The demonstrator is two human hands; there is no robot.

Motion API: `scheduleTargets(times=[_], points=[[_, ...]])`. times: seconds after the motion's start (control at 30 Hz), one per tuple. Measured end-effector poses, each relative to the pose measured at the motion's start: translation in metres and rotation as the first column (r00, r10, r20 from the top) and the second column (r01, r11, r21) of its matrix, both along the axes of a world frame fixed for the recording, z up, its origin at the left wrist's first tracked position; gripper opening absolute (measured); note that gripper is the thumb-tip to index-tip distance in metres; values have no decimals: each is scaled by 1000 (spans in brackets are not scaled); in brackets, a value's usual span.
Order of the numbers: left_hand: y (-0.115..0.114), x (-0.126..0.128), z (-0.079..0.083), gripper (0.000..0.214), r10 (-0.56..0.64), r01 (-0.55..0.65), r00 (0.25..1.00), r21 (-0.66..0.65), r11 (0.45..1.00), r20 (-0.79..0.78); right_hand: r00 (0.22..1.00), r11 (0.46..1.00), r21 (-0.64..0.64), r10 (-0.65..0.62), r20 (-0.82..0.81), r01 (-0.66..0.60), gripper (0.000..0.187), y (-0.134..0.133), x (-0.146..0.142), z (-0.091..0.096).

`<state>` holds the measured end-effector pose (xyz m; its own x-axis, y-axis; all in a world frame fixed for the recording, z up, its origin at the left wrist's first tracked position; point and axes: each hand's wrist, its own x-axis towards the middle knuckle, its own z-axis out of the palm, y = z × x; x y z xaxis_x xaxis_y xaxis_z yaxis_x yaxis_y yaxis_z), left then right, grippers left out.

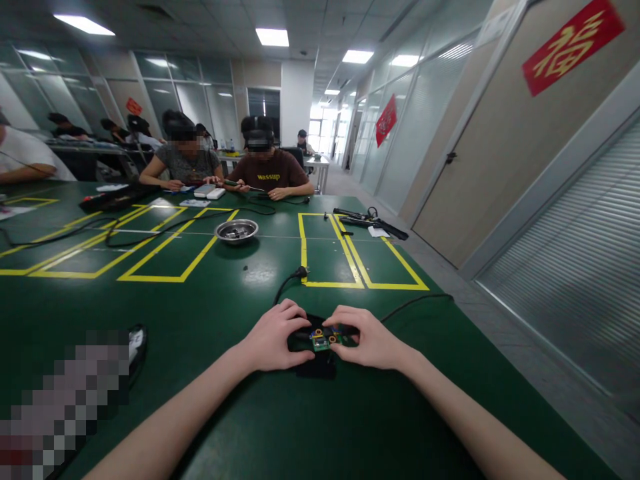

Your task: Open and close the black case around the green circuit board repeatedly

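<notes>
At my far left, on the green table (200, 313), there lies a long thing (137, 341) of which the greater part is blurred, so I cannot tell what it is. Farther away, to the right of it, stands a metal bowl (237, 233) with some small pieces inside. Behind the bowl, across the table, a person in a brown shirt (273, 170) is sitting with a thin tool in the hands.

Next comes my left hand (275, 339). Its thumb and fingers are curved in a narrow grip, and their tips are at the left edge of a small circuit board (321, 341). The board lies directly between my two hands, a little above a black piece (317, 370), and I see on it two copper-coloured rings. Beyond my left fingers, near the corner of a yellow tape frame (333, 285), there is a black plug (301, 272) on its cable.

My right hand (373, 339) holds the board from the other side, thumb below and forefinger above, almost closed. A dark cord (415, 304) runs away to the right of this hand. Farther off, near the table's edge, lie some long black items (375, 223), well apart from my hands.
</notes>
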<state>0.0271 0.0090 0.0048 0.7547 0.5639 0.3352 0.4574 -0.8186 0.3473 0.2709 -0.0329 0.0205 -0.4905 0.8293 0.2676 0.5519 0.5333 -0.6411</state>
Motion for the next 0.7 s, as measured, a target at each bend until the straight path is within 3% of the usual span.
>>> scheduleTargets(times=[0.37,0.53,0.7], points=[[2,-2,-4,77,64,-64,998,-39,997,8,991,989,81,-131,36,128,18,6,-16,-26],[8,-9,1,35,53,-33,978,-99,995,203,991,989,69,-133,14,132,22,7,-25,-28],[18,-16,1,5,36,-9,990,-195,981,138,991,991,75,-115,75,109,28,5,-23,-19]])
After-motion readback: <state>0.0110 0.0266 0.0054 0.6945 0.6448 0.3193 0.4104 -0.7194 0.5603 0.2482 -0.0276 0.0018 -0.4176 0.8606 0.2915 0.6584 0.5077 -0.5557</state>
